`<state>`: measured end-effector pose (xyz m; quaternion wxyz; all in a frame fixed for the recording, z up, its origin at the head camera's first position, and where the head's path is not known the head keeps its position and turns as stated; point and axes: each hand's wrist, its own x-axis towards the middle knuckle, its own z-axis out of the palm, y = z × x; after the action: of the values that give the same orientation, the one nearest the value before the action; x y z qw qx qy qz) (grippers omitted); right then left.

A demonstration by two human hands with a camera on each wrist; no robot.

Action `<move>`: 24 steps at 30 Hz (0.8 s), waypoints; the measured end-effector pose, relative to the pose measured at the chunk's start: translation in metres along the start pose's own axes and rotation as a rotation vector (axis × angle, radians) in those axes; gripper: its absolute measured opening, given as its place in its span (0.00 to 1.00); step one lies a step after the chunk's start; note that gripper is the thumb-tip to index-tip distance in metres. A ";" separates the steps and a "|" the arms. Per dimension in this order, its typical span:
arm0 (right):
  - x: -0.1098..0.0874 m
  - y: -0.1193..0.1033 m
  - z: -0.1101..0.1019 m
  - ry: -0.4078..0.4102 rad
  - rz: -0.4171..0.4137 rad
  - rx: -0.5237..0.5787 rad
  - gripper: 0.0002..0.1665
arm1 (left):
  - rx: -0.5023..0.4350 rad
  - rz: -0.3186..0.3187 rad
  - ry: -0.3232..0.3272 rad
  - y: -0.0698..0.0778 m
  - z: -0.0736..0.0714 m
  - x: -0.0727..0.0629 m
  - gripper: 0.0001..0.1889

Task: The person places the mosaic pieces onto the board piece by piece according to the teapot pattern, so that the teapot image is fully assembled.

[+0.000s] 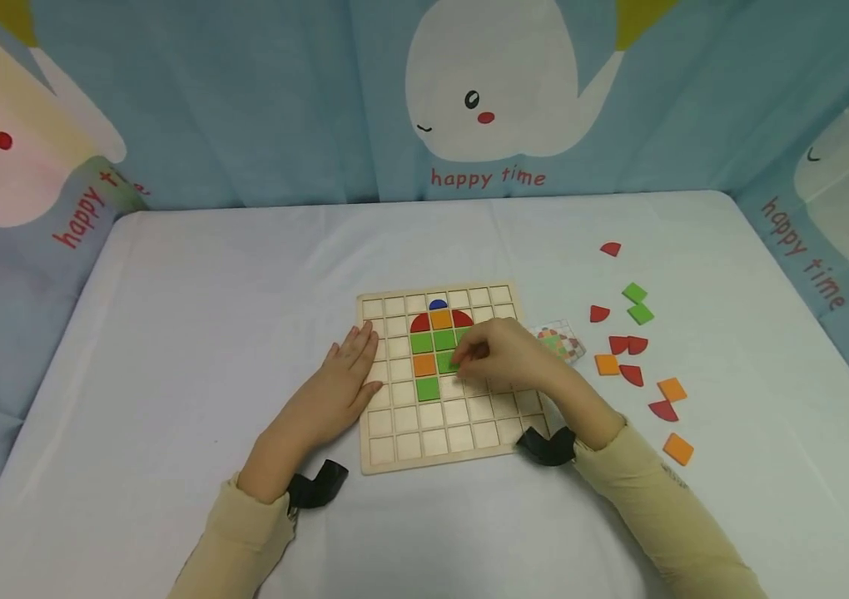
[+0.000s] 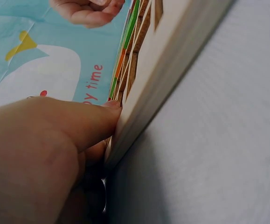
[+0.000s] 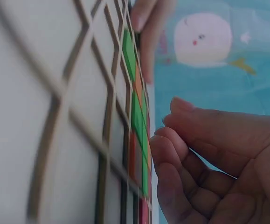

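Observation:
A wooden grid board (image 1: pixel 387 449) lies on the table with coloured pieces in its cells. A blue half-round piece (image 1: pixel 437 304) tops the pattern, above an orange square (image 1: pixel 441 319) flanked by two red quarter-rounds. Green squares (image 1: pixel 421 342) and another orange square (image 1: pixel 424 365) fill cells below. My left hand (image 1: pixel 330 391) rests spread on the board's left side, its thumb (image 2: pixel 97 119) at the edge. Over the pattern's right side hovers my right hand (image 1: pixel 503 353), fingers loosely bent beside a green square (image 1: pixel 445 362). Between those fingers (image 3: pixel 165 149) no piece shows in the right wrist view.
A printed pattern card (image 1: pixel 559 341) lies right of the board, partly behind my right forearm. Farther right are scattered loose red quarter-rounds (image 1: pixel 631 375), green squares (image 1: pixel 640 313) and orange squares (image 1: pixel 678 448). A blue curtain (image 1: pixel 282 100) borders the table's back.

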<state>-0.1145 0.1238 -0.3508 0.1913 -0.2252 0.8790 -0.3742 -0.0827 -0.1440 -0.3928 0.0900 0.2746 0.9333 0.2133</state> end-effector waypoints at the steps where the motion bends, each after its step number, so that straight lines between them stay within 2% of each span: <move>1: -0.003 0.002 -0.003 0.009 0.013 -0.002 0.02 | 0.000 -0.001 0.001 0.000 0.000 0.000 0.33; 6: -0.020 0.019 -0.021 0.056 0.077 -0.001 0.04 | -0.001 0.000 -0.001 0.000 0.000 0.000 0.33; 12: -0.048 0.039 -0.042 0.122 0.168 0.055 0.04 | 0.003 0.001 -0.005 0.001 0.000 0.001 0.33; 21: -0.082 0.057 -0.070 0.206 0.287 0.000 0.08 | -0.001 -0.014 -0.007 0.002 -0.001 0.000 0.33; 24: -0.093 0.066 -0.077 0.232 0.291 -0.020 0.09 | -0.004 -0.017 -0.010 0.002 -0.001 0.001 0.33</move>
<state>-0.0933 0.2584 -0.3345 0.1383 -0.0531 0.9222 -0.3573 -0.0827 -0.1428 -0.3914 0.0971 0.2673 0.9347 0.2131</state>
